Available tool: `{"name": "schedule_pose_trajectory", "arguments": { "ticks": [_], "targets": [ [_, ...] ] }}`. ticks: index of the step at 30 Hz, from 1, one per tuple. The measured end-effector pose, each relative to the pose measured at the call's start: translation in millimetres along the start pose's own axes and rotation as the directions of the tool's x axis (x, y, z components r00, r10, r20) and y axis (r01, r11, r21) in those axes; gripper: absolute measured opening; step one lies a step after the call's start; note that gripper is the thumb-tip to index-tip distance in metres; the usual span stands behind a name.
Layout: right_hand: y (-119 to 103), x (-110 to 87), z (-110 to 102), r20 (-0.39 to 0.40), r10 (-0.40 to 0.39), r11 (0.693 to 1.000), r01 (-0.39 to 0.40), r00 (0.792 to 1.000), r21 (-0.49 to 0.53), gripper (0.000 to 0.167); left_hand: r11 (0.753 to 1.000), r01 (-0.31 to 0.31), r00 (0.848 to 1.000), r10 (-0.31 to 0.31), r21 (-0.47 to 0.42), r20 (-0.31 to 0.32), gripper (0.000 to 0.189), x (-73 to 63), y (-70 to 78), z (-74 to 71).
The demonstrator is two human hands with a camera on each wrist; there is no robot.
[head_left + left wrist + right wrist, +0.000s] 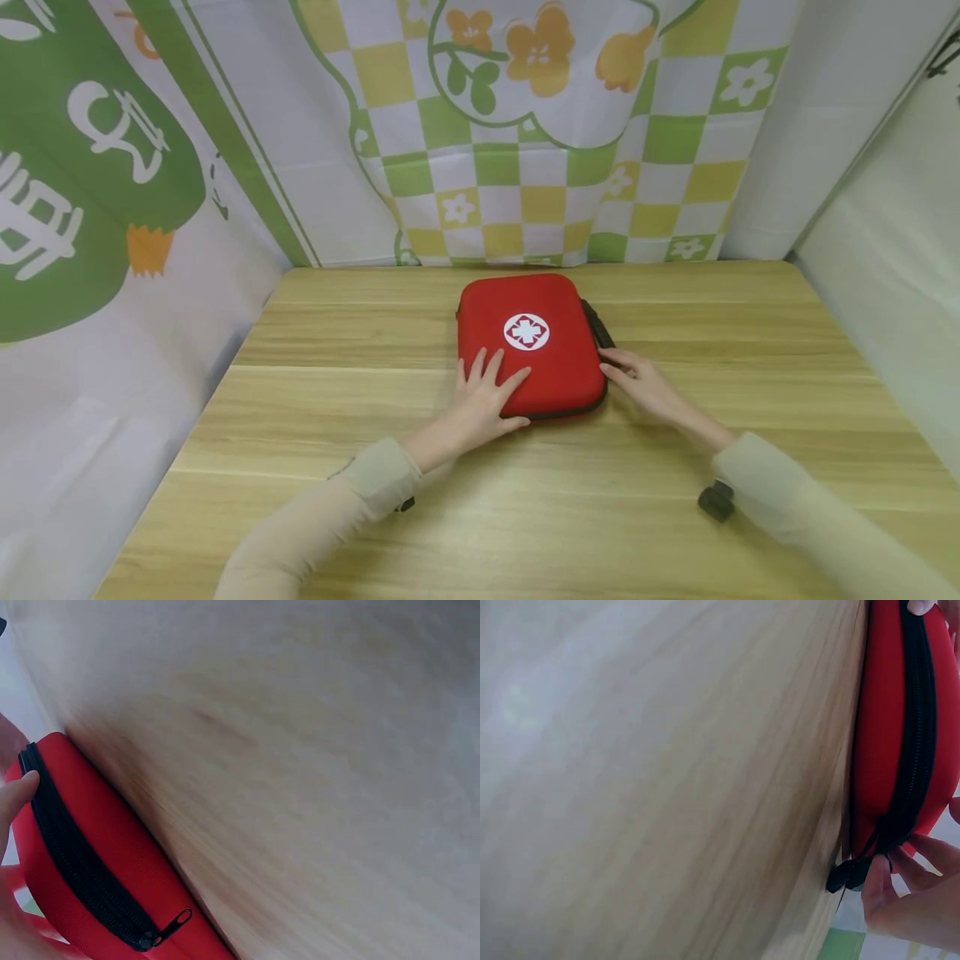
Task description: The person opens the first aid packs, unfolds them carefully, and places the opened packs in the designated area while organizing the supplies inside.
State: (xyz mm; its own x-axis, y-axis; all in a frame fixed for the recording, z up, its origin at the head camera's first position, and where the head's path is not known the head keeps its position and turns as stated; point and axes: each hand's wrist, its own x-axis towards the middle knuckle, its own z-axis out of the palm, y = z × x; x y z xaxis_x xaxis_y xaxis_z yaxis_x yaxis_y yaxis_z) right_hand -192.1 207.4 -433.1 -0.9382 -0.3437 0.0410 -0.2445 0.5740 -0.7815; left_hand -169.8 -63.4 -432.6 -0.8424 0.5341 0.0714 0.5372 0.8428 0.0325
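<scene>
A red first-aid case (pixel 551 371) with a white cross emblem lies flat on the wooden table, its black zipper (pixel 79 859) running round the side. My left hand (pixel 480 408) rests on its near left part with the fingers spread. In the left wrist view, that hand's thumb touches the zipper's edge. At the case's right side, my right hand (pixel 637 383) pinches a black zipper pull (pixel 844 876) between thumb and finger, partly hidden by the fingertips. A black strap handle (pixel 597 323) sticks out along the right side. Another zipper pull (pixel 174 927) hangs at a corner in the left wrist view.
The wooden table (pixel 337 325) stretches out around the case. Behind it hangs a checked, flowered cloth (pixel 498 167); a white and green cloth (pixel 97 158) hangs on the left. Black wrist devices, one of them the right wrist device (pixel 716 500), sit under both sleeves.
</scene>
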Motion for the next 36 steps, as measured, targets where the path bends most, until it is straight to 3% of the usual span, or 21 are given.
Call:
{"name": "schedule_pose_trajectory", "arguments": {
  "ticks": [10, 15, 22, 27, 32, 36],
  "targets": [
    [-2, 3.0, 4, -0.011, 0.026, 0.996, -0.025, 1.000, 0.080, 0.047, 0.990, 0.001, 1.000, 0.001, 0.140, -0.020, 0.074, 2.4, 3.3, 2.9],
    [-5, 0.6, 3, -0.002, 0.052, 0.989, -0.052, 0.999, 0.136, 0.048, 0.988, 0.012, 0.999, -0.007, 0.151, -0.032, 0.074, 2.9, 3.1, 0.7],
    [-16, 1.1, -2, -0.015, 0.049, 0.975, -0.045, 0.999, 0.220, 0.048, 0.982, 0.029, 0.994, -0.008, 0.188, -0.111, 0.072, -0.6, 2.9, -3.9],
    [-21, 0.7, -5, -0.028, 0.046, 0.973, -0.038, 0.999, 0.226, 0.046, 0.971, 0.028, 0.995, -0.003, 0.236, -0.105, 0.077, -1.1, 4.2, -3.9],
    [-25, 1.1, -7, -0.045, 0.014, 0.975, -0.003, 0.999, 0.224, 0.045, 0.973, 0.039, 0.991, -0.009, 0.228, -0.131, 0.079, -2.8, 3.4, -5.2],
    [-28, 2.2, -7, -0.092, -0.074, 0.968, 0.094, 0.993, 0.232, 0.041, 0.977, 0.037, 0.979, 0.006, 0.210, -0.202, 0.076, -6.4, 0.5, -5.5]
  ]
}}
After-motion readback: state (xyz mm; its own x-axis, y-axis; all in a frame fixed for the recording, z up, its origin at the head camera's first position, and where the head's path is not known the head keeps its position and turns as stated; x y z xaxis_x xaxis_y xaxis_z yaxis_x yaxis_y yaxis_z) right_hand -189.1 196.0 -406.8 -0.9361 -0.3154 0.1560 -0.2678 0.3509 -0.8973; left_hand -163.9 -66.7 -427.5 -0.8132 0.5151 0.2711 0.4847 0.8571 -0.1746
